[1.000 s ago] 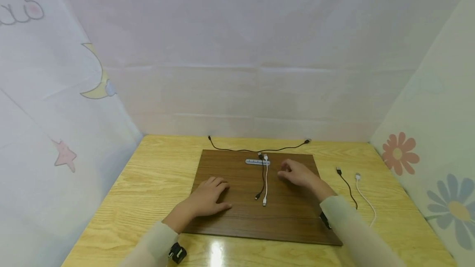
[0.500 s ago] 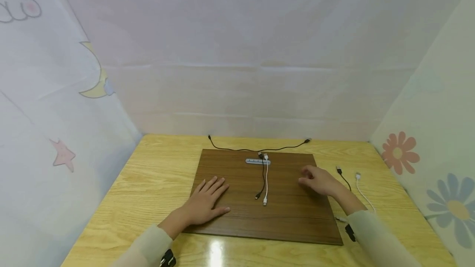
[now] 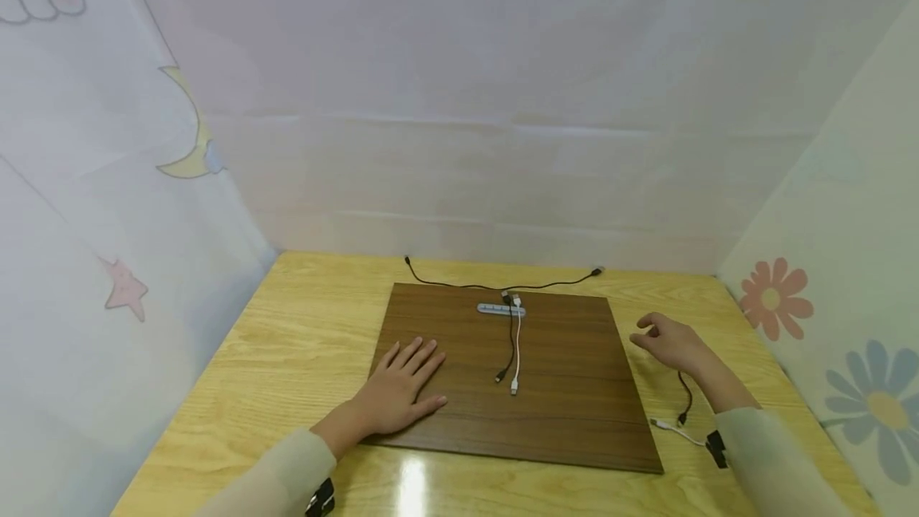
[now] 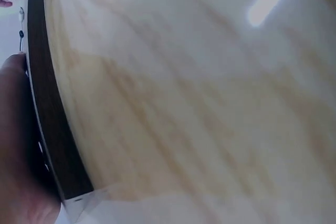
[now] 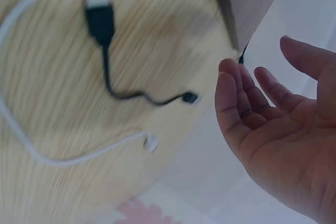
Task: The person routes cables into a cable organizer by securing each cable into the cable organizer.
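Note:
My left hand (image 3: 398, 396) lies flat with spread fingers on the left part of a brown wooden board (image 3: 567, 421). Off the board's right edge, my right hand (image 3: 671, 343) hovers with loosely bent fingers and holds nothing. Below it on the table are a short black cable (image 5: 106, 69) with a USB plug and a white cable (image 5: 58, 161); the hand and forearm partly cover both in the head view. On the board, another black cable (image 3: 513, 349) and a white cable (image 3: 518, 353) lie side by side, their upper ends across a pale grey-blue cable clip strip (image 3: 492, 309).
A longer black cable (image 3: 459, 286) stretches along the table behind the board. The yellow wood-grain table (image 3: 287, 325) is bounded by a printed cloth at the back (image 3: 459, 182) and at both sides. A dark device is strapped at each wrist.
My right hand has moved right, from above the board to over the cables beside it. My left hand has shifted slightly left and its fingers have spread flat. The cables on the board look unmoved.

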Demonstrator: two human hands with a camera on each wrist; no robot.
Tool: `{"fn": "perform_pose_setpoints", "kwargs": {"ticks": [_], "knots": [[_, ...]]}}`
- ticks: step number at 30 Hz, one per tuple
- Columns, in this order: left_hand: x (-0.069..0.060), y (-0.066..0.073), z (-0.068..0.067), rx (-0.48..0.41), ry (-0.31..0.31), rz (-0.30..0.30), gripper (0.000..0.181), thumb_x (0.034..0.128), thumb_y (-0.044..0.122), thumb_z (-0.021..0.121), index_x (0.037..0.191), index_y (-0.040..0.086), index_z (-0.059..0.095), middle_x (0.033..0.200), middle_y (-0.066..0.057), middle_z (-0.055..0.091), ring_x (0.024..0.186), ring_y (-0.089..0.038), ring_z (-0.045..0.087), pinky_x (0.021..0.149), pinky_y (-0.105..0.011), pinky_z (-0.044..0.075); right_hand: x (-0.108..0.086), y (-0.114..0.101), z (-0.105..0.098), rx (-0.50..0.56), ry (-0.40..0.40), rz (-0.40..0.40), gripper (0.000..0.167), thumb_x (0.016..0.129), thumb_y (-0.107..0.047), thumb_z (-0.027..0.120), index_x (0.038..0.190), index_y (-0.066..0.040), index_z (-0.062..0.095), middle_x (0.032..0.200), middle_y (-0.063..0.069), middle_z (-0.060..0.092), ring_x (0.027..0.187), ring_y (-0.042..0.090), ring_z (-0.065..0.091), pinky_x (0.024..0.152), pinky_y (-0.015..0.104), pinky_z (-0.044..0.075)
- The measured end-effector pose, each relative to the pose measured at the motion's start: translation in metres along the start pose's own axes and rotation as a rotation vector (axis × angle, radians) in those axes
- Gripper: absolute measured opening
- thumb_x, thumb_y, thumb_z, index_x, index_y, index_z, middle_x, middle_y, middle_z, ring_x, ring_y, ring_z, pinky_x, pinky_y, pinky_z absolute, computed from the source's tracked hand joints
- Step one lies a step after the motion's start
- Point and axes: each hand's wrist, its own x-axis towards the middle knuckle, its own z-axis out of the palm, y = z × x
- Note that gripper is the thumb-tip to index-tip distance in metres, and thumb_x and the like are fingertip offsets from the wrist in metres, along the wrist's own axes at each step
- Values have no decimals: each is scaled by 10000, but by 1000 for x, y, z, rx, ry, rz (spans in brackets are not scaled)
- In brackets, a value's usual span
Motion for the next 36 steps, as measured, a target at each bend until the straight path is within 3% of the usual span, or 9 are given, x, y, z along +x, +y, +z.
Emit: {"fn": "perform_pose_setpoints", "kwargs": {"ticks": [5, 11, 22, 36], "knots": [[2, 1, -6, -19, -26, 2, 746, 1028, 650, 336, 1607, 180, 291, 1671, -78, 235, 1544, -329, 179, 1210, -612, 155, 1, 19, -11, -13, -7, 52, 634, 1056, -383, 506, 1368, 162, 417, 1292, 431, 503, 1103, 550, 559, 805, 561, 523], [3, 3, -15, -39, -34, 20, 732, 1029, 618, 393, 1591, 153, 330, 1654, -105, 277, 1528, -353, 222, 1197, -625, 185, 1, 35, -17, -13, -22, 112, 660, 1036, -368, 527, 1354, 195, 396, 1264, 445, 500, 1055, 541, 574, 774, 540, 527], [2, 5, -15, 1, -89, 10, 742, 1039, 629, 330, 1610, 159, 274, 1672, -105, 222, 1543, -351, 169, 1206, -621, 164, 9, 43, -15, -48, -47, 130, 639, 1012, -313, 570, 1301, 239, 425, 1264, 451, 496, 1096, 586, 530, 817, 577, 514], [2, 7, -19, 22, -106, 2, 738, 1041, 626, 324, 1612, 162, 269, 1674, -97, 219, 1542, -342, 179, 1208, -610, 175, 23, 56, -6, -18, -34, 164, 597, 1001, -273, 562, 1293, 233, 440, 1307, 458, 450, 1147, 615, 473, 895, 615, 482]]}}
